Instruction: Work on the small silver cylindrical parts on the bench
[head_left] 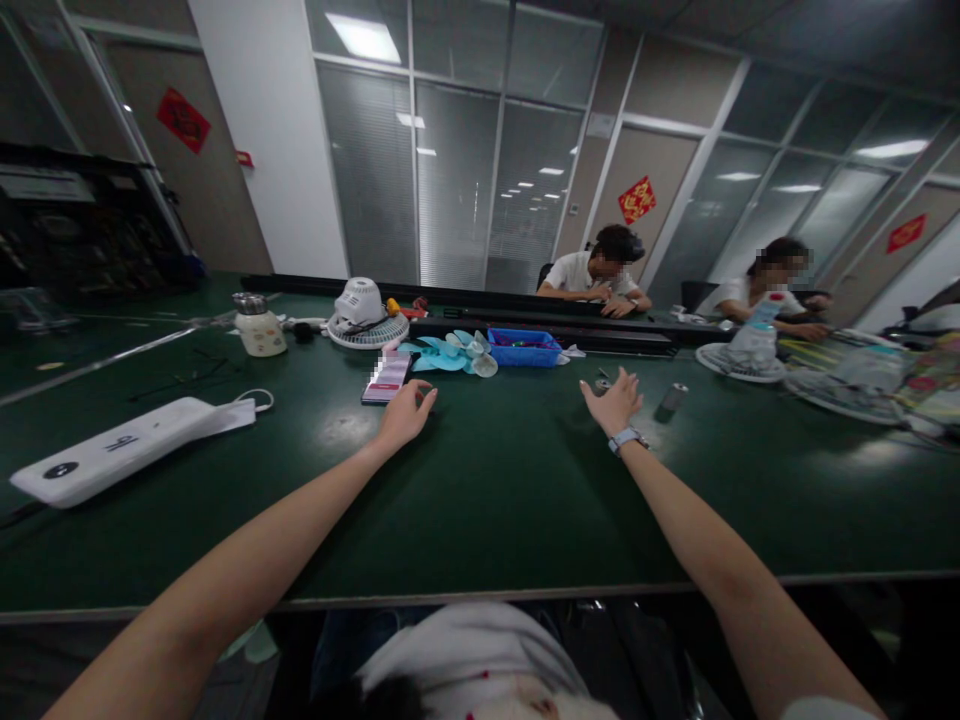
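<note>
My left hand [406, 414] hovers over or rests on the green table [480, 490], just right of a phone [388, 379] with a lit screen. Its fingers are loosely bent and the thumb stands a little apart, with nothing seen in it. My right hand [616, 402] is open, fingers and thumb spread, a watch [627, 440] on its wrist. Just behind it lies a small metal part [602, 383], partly hidden. To its right stands a small grey cylinder [673, 396]. Beyond the hands lie light-blue fan blades [454, 353] and a blue basket [523, 347].
A white fan head [361, 310] and a cream flask [260, 326] stand at the back left. Nearer is a long white power strip [127, 450]. More fan parts [750, 355] lie at the right. Two people [592, 275] sit across the table.
</note>
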